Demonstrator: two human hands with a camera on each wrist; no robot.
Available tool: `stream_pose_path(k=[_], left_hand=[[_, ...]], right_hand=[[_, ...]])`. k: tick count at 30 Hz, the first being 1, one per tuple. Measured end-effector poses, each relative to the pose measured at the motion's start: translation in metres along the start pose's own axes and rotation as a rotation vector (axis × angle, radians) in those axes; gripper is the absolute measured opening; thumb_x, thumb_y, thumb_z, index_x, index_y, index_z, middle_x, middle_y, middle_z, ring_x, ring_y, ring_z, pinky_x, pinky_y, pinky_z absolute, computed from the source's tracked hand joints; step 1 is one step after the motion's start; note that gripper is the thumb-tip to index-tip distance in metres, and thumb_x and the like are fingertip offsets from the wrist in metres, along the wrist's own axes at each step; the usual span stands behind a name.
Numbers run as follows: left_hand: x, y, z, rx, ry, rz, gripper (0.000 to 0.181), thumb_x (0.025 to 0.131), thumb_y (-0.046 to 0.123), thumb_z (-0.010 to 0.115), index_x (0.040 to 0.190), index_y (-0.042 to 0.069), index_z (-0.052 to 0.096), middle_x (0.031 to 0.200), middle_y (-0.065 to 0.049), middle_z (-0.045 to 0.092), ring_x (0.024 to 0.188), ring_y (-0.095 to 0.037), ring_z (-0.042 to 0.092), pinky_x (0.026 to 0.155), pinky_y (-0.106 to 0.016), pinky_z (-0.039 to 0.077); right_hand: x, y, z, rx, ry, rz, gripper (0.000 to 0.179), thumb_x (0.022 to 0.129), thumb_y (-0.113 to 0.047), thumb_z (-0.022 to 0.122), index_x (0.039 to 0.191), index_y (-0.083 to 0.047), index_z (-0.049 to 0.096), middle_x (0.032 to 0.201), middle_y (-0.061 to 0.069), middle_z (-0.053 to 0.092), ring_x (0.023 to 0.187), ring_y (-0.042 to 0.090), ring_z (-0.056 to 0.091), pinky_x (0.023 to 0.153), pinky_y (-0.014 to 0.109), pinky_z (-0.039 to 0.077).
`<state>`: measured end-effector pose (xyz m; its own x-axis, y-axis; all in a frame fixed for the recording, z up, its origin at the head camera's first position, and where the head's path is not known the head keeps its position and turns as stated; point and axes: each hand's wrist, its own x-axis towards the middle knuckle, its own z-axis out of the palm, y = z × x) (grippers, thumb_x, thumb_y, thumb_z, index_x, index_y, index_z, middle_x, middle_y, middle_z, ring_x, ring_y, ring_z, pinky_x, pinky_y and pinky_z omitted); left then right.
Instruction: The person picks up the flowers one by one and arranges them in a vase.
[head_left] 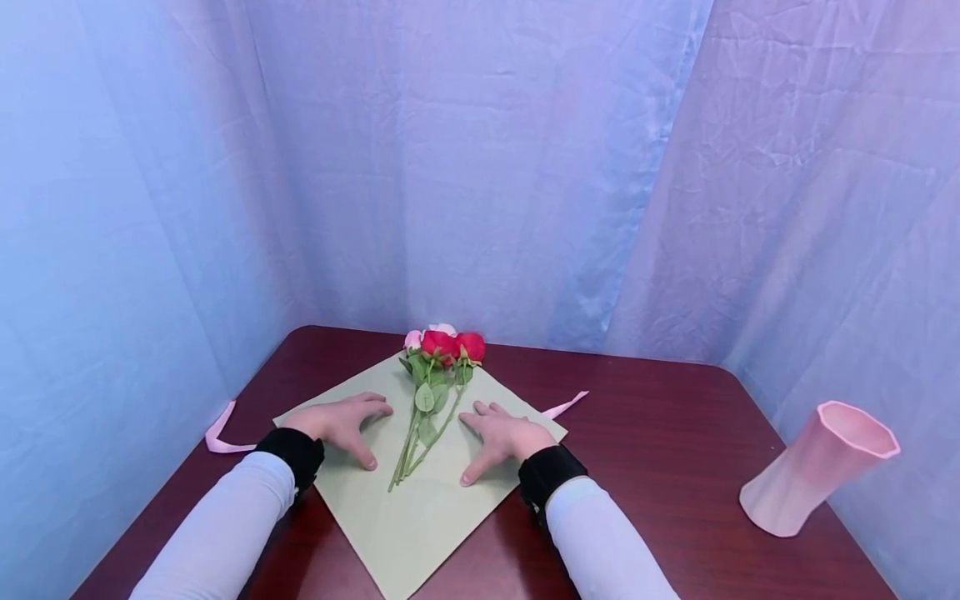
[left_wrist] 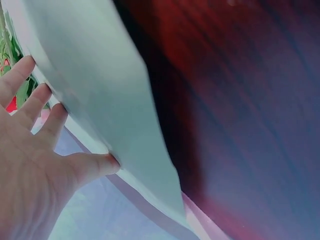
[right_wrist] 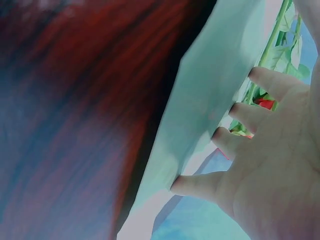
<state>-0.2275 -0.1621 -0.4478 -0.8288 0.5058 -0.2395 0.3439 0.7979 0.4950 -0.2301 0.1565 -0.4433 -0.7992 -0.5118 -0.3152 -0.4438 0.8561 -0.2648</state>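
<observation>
A pale green sheet of wrapping paper [head_left: 420, 533] lies cornerwise on the table, one corner toward me. On it rests a small bunch of roses [head_left: 438, 346], red and pink heads at the far corner, leafy stems pointing toward me. My left hand [head_left: 341, 423] is spread on the paper left of the stems, fingertips touching it. On the other side my right hand [head_left: 501, 437] is likewise spread, fingertips on the sheet. Neither hand grips anything. Both wrist views show straight, parted fingers [left_wrist: 35, 102] pressing on the paper [right_wrist: 200, 100].
A pink ribbon [head_left: 217, 433] runs under the paper, one end showing at left and the other at right. A pink and white vase [head_left: 810, 471] stands at the right of the dark red wooden table [head_left: 660, 433]. Light curtains [head_left: 480, 167] hang behind and at both sides.
</observation>
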Motion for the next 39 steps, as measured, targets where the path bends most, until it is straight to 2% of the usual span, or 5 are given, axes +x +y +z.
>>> stream_pose_path(k=[11, 16, 21, 30, 39], left_hand=[[0.003, -0.003, -0.001, -0.013, 0.013, 0.037, 0.085, 0.074, 0.032, 0.089, 0.144, 0.002, 0.052, 0.157, -0.024, 0.034, 0.145, -0.043, 0.03, 0.114, -0.055, 0.03], [0.003, -0.007, -0.003, -0.046, 0.058, 0.064, 0.072, 0.081, 0.03, 0.084, 0.14, -0.001, 0.056, 0.151, -0.025, 0.042, 0.142, -0.044, 0.035, 0.114, -0.056, 0.031], [0.0, -0.009, -0.006, -0.081, 0.199, 0.134, 0.06, 0.091, 0.031, 0.076, 0.136, -0.004, 0.058, 0.144, -0.024, 0.051, 0.137, -0.043, 0.043, 0.111, -0.055, 0.035], [-0.004, 0.015, -0.015, -0.194, 0.523, 0.23, 0.047, 0.094, 0.025, 0.076, 0.134, 0.004, 0.062, 0.133, -0.011, 0.061, 0.126, -0.034, 0.054, 0.103, -0.055, 0.044], [-0.001, 0.054, -0.004, -0.322, 0.678, 0.315, 0.041, 0.093, 0.018, 0.076, 0.13, 0.005, 0.064, 0.129, -0.01, 0.061, 0.12, -0.031, 0.057, 0.099, -0.055, 0.047]], right_hand=[[-0.004, 0.002, 0.003, 0.031, 0.031, -0.027, 0.108, 0.071, -0.061, 0.086, 0.159, -0.022, 0.038, 0.167, 0.01, 0.022, 0.153, 0.034, 0.015, 0.108, 0.077, 0.018], [-0.007, 0.009, 0.003, 0.084, 0.131, -0.077, 0.104, 0.074, -0.056, 0.085, 0.157, -0.015, 0.039, 0.164, 0.016, 0.028, 0.15, 0.032, 0.027, 0.113, 0.065, 0.026], [-0.017, 0.015, -0.009, 0.122, 0.288, -0.13, 0.096, 0.078, -0.051, 0.085, 0.155, -0.011, 0.043, 0.16, 0.018, 0.035, 0.148, 0.031, 0.032, 0.115, 0.046, 0.034], [-0.049, 0.026, -0.033, 0.19, 0.577, -0.17, 0.087, 0.08, -0.049, 0.085, 0.151, -0.015, 0.049, 0.156, 0.006, 0.043, 0.145, 0.025, 0.037, 0.113, 0.048, 0.036], [-0.08, 0.049, -0.041, 0.24, 0.889, -0.224, 0.082, 0.078, -0.037, 0.09, 0.146, -0.013, 0.052, 0.15, 0.007, 0.049, 0.136, 0.026, 0.047, 0.093, 0.043, 0.054]])
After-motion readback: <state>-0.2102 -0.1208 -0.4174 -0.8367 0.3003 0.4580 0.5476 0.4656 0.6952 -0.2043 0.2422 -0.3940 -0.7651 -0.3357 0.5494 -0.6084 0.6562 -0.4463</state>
